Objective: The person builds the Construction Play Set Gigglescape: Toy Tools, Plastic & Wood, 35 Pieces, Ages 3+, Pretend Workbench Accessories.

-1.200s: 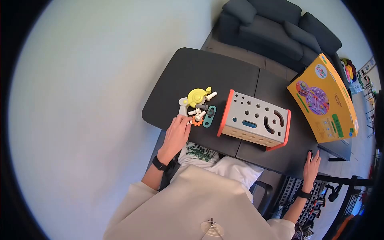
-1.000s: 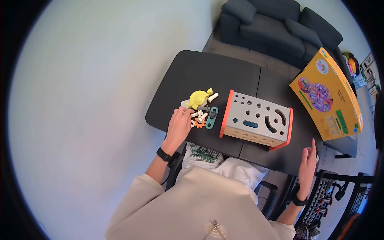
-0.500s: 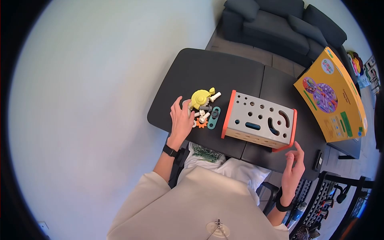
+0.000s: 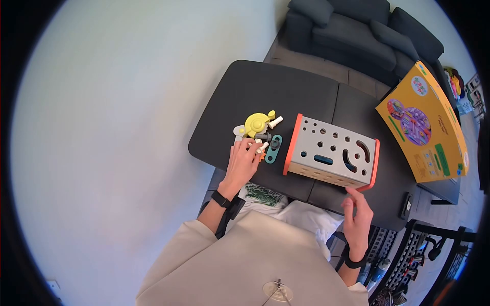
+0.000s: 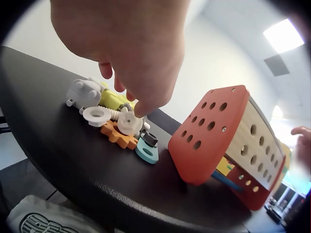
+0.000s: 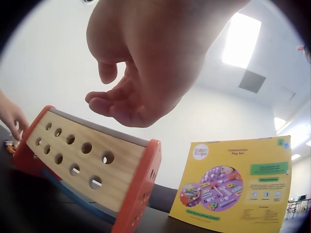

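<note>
My left hand [image 4: 244,160] reaches down over a small pile of toy parts, fingers bent loosely. In the left wrist view a fingertip is right at a white bolt [image 5: 129,122]. Around it lie a white ring [image 5: 97,116], an orange gear [image 5: 118,136], a teal slotted strip [image 4: 274,149] with a dark bolt in it, and a yellow-and-grey toy saw [image 4: 256,124]. My right hand [image 4: 358,218], loosely curled and holding nothing, hovers at the table's front edge, near the grey-topped toy workbench [image 4: 334,148] with red ends and wooden sides.
Another white bolt [image 4: 275,122] lies beyond the saw. A yellow Construction Play Set box [image 4: 423,127] stands upright to the right of the table [image 4: 275,81]. A small black device [image 4: 406,205] lies at the table's right corner. A dark sofa [image 4: 352,38] is behind.
My right hand has left the black device at the right corner and moved left towards the workbench. The left hand has lifted off the saw's grey handle and shifted right over the white bolts.
</note>
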`<action>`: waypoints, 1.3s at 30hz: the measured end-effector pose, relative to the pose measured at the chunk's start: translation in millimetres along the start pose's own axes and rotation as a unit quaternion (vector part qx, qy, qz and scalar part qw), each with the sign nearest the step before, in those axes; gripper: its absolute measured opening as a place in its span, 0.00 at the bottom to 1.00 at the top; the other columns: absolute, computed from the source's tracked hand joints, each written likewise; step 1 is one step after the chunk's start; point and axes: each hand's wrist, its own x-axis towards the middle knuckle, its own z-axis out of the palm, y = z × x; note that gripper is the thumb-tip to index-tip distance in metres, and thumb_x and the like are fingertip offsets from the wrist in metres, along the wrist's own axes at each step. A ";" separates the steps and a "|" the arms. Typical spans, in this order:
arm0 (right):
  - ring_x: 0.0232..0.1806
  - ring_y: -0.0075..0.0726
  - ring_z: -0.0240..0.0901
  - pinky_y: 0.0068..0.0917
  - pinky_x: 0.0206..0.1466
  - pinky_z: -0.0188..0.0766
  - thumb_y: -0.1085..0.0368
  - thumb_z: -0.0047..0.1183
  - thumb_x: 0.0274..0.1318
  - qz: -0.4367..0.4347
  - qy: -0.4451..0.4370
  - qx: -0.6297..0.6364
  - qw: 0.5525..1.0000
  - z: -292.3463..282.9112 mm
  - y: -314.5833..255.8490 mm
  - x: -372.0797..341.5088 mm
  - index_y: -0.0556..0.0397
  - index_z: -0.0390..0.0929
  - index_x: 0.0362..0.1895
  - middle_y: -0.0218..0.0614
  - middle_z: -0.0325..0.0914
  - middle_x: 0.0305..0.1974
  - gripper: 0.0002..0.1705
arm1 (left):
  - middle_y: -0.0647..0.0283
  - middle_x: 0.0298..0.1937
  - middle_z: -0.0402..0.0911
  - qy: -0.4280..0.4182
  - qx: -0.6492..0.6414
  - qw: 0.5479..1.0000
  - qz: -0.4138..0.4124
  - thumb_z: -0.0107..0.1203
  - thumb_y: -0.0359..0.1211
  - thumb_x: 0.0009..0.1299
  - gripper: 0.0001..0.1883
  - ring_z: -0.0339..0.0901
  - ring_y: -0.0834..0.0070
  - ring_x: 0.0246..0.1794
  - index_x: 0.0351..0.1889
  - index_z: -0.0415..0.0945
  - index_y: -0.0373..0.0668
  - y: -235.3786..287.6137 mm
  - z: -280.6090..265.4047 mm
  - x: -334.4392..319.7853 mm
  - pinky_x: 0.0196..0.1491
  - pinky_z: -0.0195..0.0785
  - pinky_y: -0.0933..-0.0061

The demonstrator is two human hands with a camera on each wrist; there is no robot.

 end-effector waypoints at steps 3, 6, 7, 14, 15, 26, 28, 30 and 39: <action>0.36 0.42 0.81 0.36 0.45 0.77 0.75 0.58 0.67 -0.004 -0.021 0.003 1.000 3.1 -6.9 -1.3 0.57 0.83 0.58 0.42 0.83 0.35 0.17 | 0.60 0.55 0.77 0.020 0.036 0.999 0.020 0.64 0.26 0.71 0.15 0.74 0.59 0.56 0.56 0.83 0.44 4.0 2.1 12.5 0.58 0.66 0.57; 0.35 0.44 0.80 0.38 0.43 0.76 0.74 0.59 0.67 -0.024 -0.025 -0.011 0.999 6.6 -9.2 -2.1 0.57 0.84 0.57 0.42 0.82 0.34 0.15 | 0.61 0.52 0.78 0.031 0.075 0.996 0.031 0.62 0.26 0.72 0.16 0.74 0.60 0.54 0.57 0.82 0.44 -6.3 5.4 22.6 0.54 0.65 0.58; 0.35 0.45 0.79 0.39 0.43 0.76 0.74 0.59 0.67 -0.020 -0.025 -0.005 0.999 7.0 -9.8 -2.1 0.57 0.84 0.56 0.42 0.81 0.33 0.14 | 0.61 0.51 0.78 0.018 0.100 0.994 0.042 0.62 0.25 0.72 0.15 0.74 0.60 0.52 0.56 0.82 0.44 -10.5 4.8 25.9 0.53 0.65 0.58; 0.33 0.46 0.78 0.39 0.40 0.74 0.74 0.59 0.68 -0.021 -0.021 -0.016 0.999 9.3 -10.7 0.8 0.57 0.85 0.53 0.42 0.81 0.32 0.12 | 0.62 0.46 0.74 -0.002 0.159 0.983 0.090 0.66 0.26 0.69 0.14 0.73 0.63 0.49 0.53 0.82 0.44 -30.8 -1.7 41.1 0.51 0.64 0.60; 0.33 0.46 0.78 0.39 0.40 0.74 0.74 0.59 0.68 -0.021 -0.020 -0.016 0.999 9.4 -10.8 1.4 0.57 0.85 0.53 0.42 0.81 0.32 0.12 | 0.62 0.46 0.74 -0.002 0.158 0.983 0.091 0.66 0.26 0.69 0.14 0.73 0.63 0.49 0.53 0.82 0.44 -31.8 -2.4 42.1 0.51 0.64 0.60; 0.34 0.48 0.78 0.40 0.40 0.75 0.73 0.60 0.69 -0.023 -0.020 -0.022 0.999 13.4 -6.9 5.5 0.56 0.86 0.52 0.44 0.82 0.34 0.10 | 0.63 0.49 0.75 -0.018 0.201 0.965 0.167 0.66 0.28 0.69 0.13 0.74 0.65 0.52 0.52 0.84 0.46 -41.0 -3.8 50.6 0.56 0.65 0.61; 0.34 0.48 0.78 0.40 0.41 0.75 0.73 0.60 0.69 -0.017 -0.020 -0.021 0.999 13.3 -6.4 5.0 0.56 0.86 0.52 0.44 0.82 0.34 0.10 | 0.63 0.49 0.76 -0.015 0.201 0.963 0.178 0.65 0.28 0.69 0.13 0.74 0.65 0.52 0.52 0.84 0.46 -43.5 -1.1 50.3 0.57 0.65 0.61; 0.35 0.49 0.79 0.41 0.41 0.75 0.72 0.60 0.69 -0.012 -0.018 -0.019 1.000 13.4 -5.2 4.6 0.56 0.85 0.52 0.44 0.83 0.34 0.10 | 0.63 0.49 0.76 -0.013 0.202 0.961 0.190 0.65 0.29 0.70 0.13 0.75 0.65 0.51 0.52 0.84 0.46 -44.8 0.4 51.4 0.57 0.65 0.61; 0.37 0.51 0.80 0.41 0.42 0.77 0.71 0.60 0.70 -0.031 -0.011 -0.018 0.999 11.7 -7.0 4.1 0.54 0.86 0.54 0.44 0.84 0.37 0.11 | 0.63 0.47 0.80 0.067 0.012 0.991 0.113 0.68 0.27 0.70 0.12 0.78 0.66 0.46 0.51 0.86 0.43 5.1 -36.1 43.6 0.53 0.70 0.63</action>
